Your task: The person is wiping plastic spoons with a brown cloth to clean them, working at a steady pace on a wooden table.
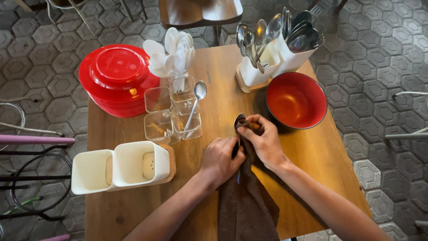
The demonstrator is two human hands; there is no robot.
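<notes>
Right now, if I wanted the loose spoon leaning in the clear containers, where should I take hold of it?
Probably by the bowl end of the spoon, coming from above: it sticks up past the clear containers, while the handle slants down inside one.

I see a wooden table (312, 156) carrying a red lidded container (117, 80), clear compartment box (171, 116), two white cutlery holders (120, 167) (276, 60), red bowl (296, 100) and brown cloth (247, 205).
</notes>
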